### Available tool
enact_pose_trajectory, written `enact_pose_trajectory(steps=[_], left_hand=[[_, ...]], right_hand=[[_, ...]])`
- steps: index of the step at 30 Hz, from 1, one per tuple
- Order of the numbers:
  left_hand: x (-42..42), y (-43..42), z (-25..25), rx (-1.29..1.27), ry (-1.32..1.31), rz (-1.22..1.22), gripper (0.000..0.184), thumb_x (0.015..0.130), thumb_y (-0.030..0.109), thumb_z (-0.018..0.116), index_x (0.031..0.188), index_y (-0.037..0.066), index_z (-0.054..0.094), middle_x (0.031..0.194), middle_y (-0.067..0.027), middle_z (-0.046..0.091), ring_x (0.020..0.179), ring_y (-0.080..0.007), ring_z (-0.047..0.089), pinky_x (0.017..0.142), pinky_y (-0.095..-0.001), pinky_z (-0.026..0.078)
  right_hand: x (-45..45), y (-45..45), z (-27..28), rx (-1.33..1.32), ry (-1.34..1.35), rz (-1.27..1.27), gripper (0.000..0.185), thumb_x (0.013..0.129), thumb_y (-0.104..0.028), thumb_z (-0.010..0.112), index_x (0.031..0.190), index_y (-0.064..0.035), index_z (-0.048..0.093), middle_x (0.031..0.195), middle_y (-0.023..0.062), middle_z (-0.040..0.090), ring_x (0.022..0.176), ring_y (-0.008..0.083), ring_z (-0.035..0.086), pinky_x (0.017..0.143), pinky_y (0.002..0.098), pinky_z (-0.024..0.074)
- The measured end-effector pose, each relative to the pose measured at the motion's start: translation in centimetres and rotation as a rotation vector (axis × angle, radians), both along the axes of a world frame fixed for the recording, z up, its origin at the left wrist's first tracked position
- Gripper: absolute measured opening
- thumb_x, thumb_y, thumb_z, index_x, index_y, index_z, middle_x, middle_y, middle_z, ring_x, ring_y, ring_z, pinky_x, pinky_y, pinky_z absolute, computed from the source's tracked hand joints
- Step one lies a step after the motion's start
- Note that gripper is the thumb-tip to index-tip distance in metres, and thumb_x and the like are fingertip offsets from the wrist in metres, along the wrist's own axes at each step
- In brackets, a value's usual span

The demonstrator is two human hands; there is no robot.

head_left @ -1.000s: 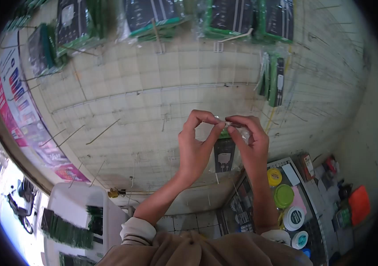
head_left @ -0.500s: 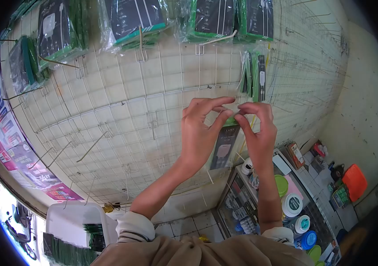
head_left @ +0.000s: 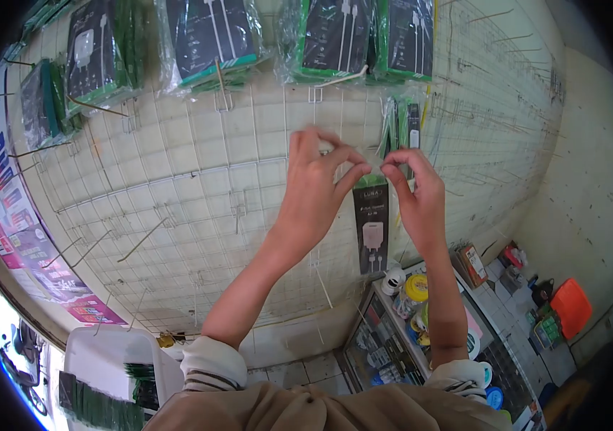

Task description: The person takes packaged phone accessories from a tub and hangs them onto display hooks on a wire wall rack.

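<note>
A narrow black-and-green charger package [head_left: 372,241] in clear plastic hangs upright below my fingertips, its front with the charger picture facing me. My left hand [head_left: 313,187] pinches the plastic at its top edge between thumb and index finger, the other fingers raised. From the other side, my right hand [head_left: 419,197] closes thumb and index finger on the same top edge. Behind and just above my right hand, similar slim packages [head_left: 401,126] hang on the wire grid [head_left: 242,194].
Larger bagged cable packages [head_left: 213,36] hang along the top. Bare metal hooks [head_left: 142,239] stick out from the grid. A white bin [head_left: 109,352] with more green packages stands at lower left. A glass display case [head_left: 385,337] with jars is at lower right.
The package has turned to face me more squarely and hangs straighter. Both hands have risen slightly, and the view has shifted a little.
</note>
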State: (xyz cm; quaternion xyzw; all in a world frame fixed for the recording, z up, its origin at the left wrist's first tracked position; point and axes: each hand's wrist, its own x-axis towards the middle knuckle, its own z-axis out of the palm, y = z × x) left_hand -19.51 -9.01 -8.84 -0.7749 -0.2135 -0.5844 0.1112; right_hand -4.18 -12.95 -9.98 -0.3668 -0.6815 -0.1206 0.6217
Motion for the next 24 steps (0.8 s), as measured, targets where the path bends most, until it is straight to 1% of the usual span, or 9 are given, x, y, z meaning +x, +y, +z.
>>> enact_pose_trajectory(steps=[2,4,5,7,8,10,14,19,24], left_hand=[[0.3,0.6,0.4,0.162,-0.057,0.095,0.012,0.076,0.012,0.066,0.085,0.004,0.063,0.077,-0.0084,0.060,0.075,-0.0220,0.053,0.069,-0.0309,0.043],[0.7,1.5,1.5,-0.117,-0.065,-0.173,0.012,0.080,0.012,0.062,0.086,0.001,0.060,0.076,-0.0073,0.059,0.074,-0.0166,0.055,0.067,-0.0275,0.043],[0.8,1.8,2.1,-0.113,-0.064,-0.171,0.012,0.080,0.012,0.062,0.086,0.001,0.060,0.076,-0.0073,0.059,0.074,-0.0166,0.055,0.067,-0.0275,0.043],[0.7,2.1,3.1,-0.316,-0.164,-0.355,0.015,0.083,0.014,0.061,0.088,0.000,0.060,0.074,-0.0044,0.059,0.071,-0.0093,0.054,0.064,-0.0234,0.042],[0.8,2.1,3.7,-0.312,-0.165,-0.351,0.015,0.083,0.014,0.061,0.088,0.000,0.060,0.074,-0.0044,0.059,0.071,-0.0093,0.054,0.064,-0.0234,0.042],[0.8,1.8,4.9,-0.397,-0.216,-0.297,0.017,0.083,0.016,0.061,0.086,-0.001,0.061,0.072,-0.0018,0.059,0.068,-0.0042,0.051,0.060,-0.0204,0.040],[1.0,3.3,6.9,-0.302,-0.266,-0.379,0.018,0.082,0.017,0.063,0.084,-0.001,0.062,0.069,-0.0008,0.058,0.064,-0.0042,0.050,0.058,-0.0203,0.040],[1.6,3.6,8.1,-0.277,-0.355,-0.256,0.025,0.078,0.023,0.065,0.081,-0.001,0.063,0.061,-0.0007,0.056,0.056,-0.0040,0.045,0.050,-0.0202,0.034],[2.1,4.5,8.1,-0.282,-0.384,-0.205,0.026,0.077,0.025,0.064,0.082,-0.001,0.063,0.059,-0.0011,0.055,0.053,-0.0043,0.043,0.048,-0.0205,0.032]], right_hand=[[0.0,0.7,0.6,-0.044,0.033,0.049,0.007,0.081,-0.003,0.057,0.087,-0.0003,0.053,0.080,0.0108,0.056,0.075,0.0262,0.056,0.068,0.0325,0.0436],[-0.2,1.6,2.1,-0.028,0.068,0.067,0.007,0.082,-0.004,0.055,0.088,-0.0002,0.052,0.082,0.0117,0.057,0.074,0.0264,0.057,0.068,0.0326,0.0446],[-0.2,1.8,2.8,-0.023,0.068,0.069,0.007,0.082,-0.004,0.055,0.088,-0.0002,0.052,0.082,0.0117,0.057,0.074,0.0264,0.057,0.068,0.0326,0.0446],[-0.3,2.1,4.5,0.044,0.040,0.068,0.008,0.083,-0.006,0.055,0.088,-0.0006,0.053,0.084,0.0118,0.058,0.075,0.0251,0.058,0.069,0.0321,0.0449],[-0.3,2.3,5.2,0.048,0.039,0.073,0.008,0.083,-0.006,0.055,0.088,-0.0006,0.053,0.084,0.0118,0.058,0.075,0.0251,0.058,0.069,0.0321,0.0449],[-0.4,2.7,6.5,0.076,0.042,0.019,0.010,0.084,-0.008,0.055,0.090,-0.0008,0.053,0.085,0.0117,0.058,0.075,0.0248,0.058,0.069,0.0319,0.0449],[-0.4,3.3,8.6,0.097,0.029,0.011,0.010,0.084,-0.009,0.055,0.089,-0.0003,0.055,0.085,0.0117,0.060,0.075,0.0243,0.059,0.068,0.0325,0.0451],[-0.5,4.1,9.8,0.039,0.067,-0.013,0.015,0.083,-0.012,0.057,0.091,0.0009,0.058,0.082,0.0123,0.062,0.070,0.0214,0.059,0.066,0.0312,0.0448],[-0.5,4.6,10.2,-0.007,0.064,-0.032,0.017,0.083,-0.013,0.057,0.090,0.0015,0.061,0.077,0.0127,0.063,0.067,0.0200,0.059,0.064,0.0304,0.0451]])
